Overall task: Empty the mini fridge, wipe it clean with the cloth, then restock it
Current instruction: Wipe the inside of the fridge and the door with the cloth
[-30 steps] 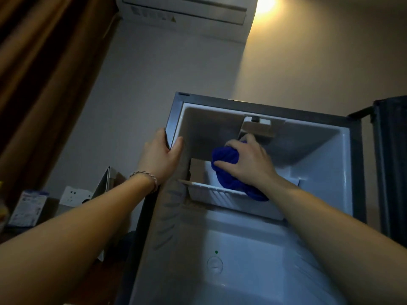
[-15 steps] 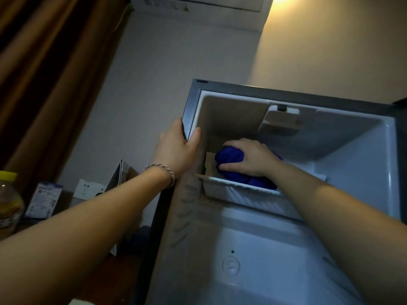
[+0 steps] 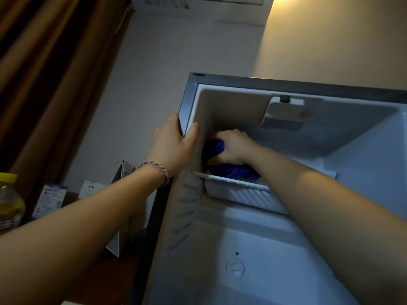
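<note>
Dim room, brown curtain [image 3: 44,84] at left, wall air conditioner [image 3: 198,6] up top, warm lamp glow on the far wall. Mini fridge [image 3: 363,172] stood open and looked emptied; no food seen inside. Left hand [image 3: 174,150] gripped the fridge's left front edge, thumb hooked inside, fingers round the outside, bracing it. Right hand [image 3: 233,148] was clamped on the blue cloth [image 3: 233,170], bunched in the upper compartment above the white shelf tray [image 3: 237,188]. Change: against a second earlier the cloth and right hand had moved left, from mid-compartment into the far left corner, close beside the left wall. Means wiping was under way, top section roughly covered side to side; lower cavity with dial [image 3: 235,267] probably not yet wiped, restock not begun. Jar with yellow lid [image 3: 8,201] and small box [image 3: 51,201] waited on the surface at left.
</note>
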Tool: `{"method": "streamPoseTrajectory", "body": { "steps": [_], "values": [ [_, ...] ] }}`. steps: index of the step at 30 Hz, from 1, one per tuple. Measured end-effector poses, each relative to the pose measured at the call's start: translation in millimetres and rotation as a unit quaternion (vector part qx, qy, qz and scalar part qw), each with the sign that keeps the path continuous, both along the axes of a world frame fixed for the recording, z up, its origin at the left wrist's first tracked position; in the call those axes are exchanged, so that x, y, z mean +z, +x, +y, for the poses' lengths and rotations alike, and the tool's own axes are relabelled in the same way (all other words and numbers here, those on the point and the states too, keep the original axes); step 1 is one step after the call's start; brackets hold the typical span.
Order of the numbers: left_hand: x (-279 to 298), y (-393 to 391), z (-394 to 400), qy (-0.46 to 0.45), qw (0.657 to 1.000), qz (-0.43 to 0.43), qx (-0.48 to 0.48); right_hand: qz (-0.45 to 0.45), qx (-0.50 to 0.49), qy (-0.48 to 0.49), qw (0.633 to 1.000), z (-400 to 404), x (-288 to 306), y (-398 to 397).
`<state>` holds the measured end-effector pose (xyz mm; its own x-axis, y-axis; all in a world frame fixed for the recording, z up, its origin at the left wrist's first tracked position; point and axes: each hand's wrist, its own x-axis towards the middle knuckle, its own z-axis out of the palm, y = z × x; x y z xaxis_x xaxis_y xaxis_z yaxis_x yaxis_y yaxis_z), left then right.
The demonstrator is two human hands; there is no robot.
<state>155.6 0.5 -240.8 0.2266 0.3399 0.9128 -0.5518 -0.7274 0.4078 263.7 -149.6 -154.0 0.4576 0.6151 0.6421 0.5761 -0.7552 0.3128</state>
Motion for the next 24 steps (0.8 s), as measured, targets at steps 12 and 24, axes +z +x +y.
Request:
{"method": "streamPoseTrajectory", "body": {
  "steps": [12,24],
  "values": [
    [5.0,-0.2,6.6,0.023,1.0,-0.013,0.012,0.022,-0.068,0.045,0.996,-83.3,-4.4,-11.8],
    [2.3,0.8,5.8,0.02,0.999,-0.03,0.025,0.065,-0.13,0.172,0.974,-179.1,-16.7,-27.5]
  ]
}}
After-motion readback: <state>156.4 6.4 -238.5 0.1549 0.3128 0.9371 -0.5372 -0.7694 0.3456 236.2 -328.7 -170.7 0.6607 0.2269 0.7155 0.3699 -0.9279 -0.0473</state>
